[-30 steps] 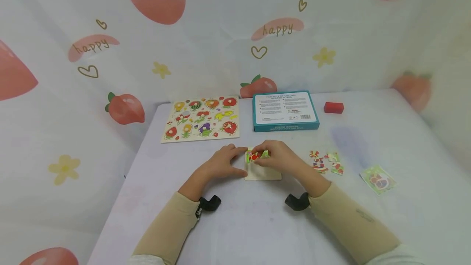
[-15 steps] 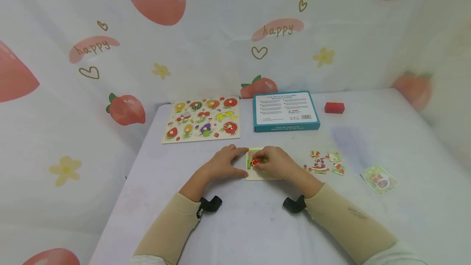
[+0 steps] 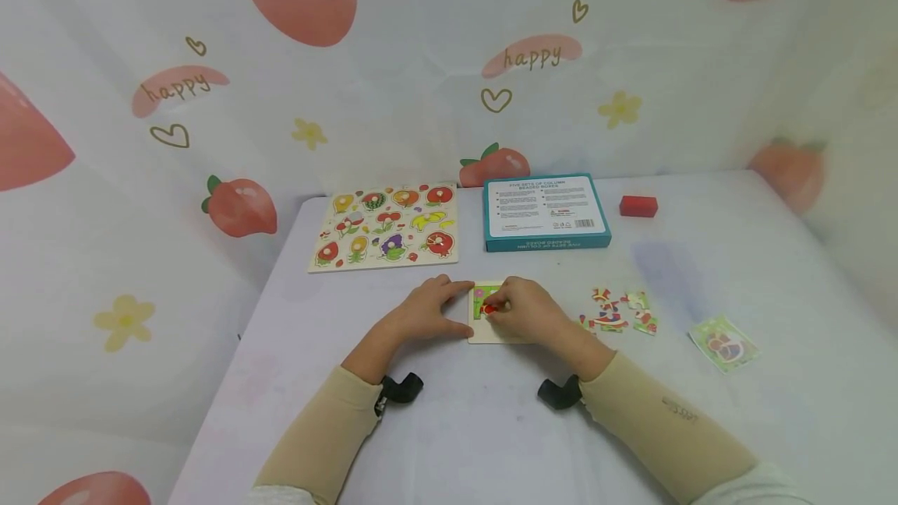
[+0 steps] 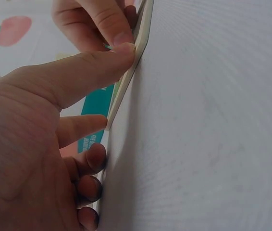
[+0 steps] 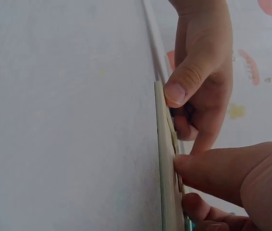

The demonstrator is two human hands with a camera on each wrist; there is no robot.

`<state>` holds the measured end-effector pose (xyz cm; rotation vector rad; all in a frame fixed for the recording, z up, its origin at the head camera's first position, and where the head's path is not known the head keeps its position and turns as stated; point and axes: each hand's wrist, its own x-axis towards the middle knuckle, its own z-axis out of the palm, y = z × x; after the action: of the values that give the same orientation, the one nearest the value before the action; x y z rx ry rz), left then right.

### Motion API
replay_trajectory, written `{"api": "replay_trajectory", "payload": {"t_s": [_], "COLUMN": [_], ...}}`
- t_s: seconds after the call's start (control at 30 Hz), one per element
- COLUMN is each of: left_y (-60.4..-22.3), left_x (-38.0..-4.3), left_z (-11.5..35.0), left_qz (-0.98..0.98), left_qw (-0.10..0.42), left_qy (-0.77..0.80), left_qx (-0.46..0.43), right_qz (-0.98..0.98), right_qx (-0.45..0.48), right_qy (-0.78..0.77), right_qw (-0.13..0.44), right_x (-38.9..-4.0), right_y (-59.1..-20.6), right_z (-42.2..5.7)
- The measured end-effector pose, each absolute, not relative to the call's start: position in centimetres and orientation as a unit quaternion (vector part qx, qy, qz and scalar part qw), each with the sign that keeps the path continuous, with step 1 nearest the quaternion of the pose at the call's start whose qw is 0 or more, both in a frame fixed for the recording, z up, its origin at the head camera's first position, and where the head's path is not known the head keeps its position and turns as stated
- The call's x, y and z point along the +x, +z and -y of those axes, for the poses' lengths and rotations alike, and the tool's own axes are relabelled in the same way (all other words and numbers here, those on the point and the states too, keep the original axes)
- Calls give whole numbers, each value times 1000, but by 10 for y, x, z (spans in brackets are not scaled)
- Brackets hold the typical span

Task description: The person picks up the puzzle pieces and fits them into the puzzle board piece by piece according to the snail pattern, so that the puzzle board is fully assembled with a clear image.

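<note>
A small square wooden puzzle board lies on the table, with green printed puzzle pieces along its upper left, one bearing a pink flower. My left hand rests at the board's left edge; its extended index finger touches near the upper corner and its straight thumb near the lower one. Over the board's middle, my right hand pinches a red and green puzzle piece between thumb and fingers, low against the board. In the right wrist view, the right thumb presses close to the board's surface. The fingers partly hide the piece.
Several loose puzzle pieces lie right of the right hand. Farther right is a printed fruit card. Behind stand a fruit peg puzzle, a teal box and a red block, near the patterned backdrop.
My right hand has moved slightly down and toward me over the board with the red piece, uncovering the pink flower. My left hand has stayed at the board's edge.
</note>
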<state>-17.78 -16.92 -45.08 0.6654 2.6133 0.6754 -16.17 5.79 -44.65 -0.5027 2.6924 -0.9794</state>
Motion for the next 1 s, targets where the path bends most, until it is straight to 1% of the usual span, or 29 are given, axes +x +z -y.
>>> {"api": "replay_trajectory", "payload": {"t_s": [0.13,0.3,0.43,0.6,0.7,1.0], "left_y": [-450,-448,-448,-449,-450,-449], "left_x": [-177,-177,-176,-176,-177,-176], "left_z": [168,167,167,168,168,167], "left_qz": [-926,-927,-927,-925,-925,-927], "left_qw": [182,185,185,189,189,183], "left_qy": [233,230,232,237,235,238], "left_qx": [233,230,227,227,230,227], "right_qz": [-924,-931,-930,-927,-921,-910], "right_qx": [-186,-237,-263,-245,-236,-240], "right_qy": [-317,-263,-236,-251,-276,-319], "right_qw": [103,94,104,133,139,114], "right_x": [-160,-157,-157,-159,-158,-149], "right_y": [-447,-444,-439,-427,-416,-381], "right_z": [-58,-60,-63,-69,-74,-85]}}
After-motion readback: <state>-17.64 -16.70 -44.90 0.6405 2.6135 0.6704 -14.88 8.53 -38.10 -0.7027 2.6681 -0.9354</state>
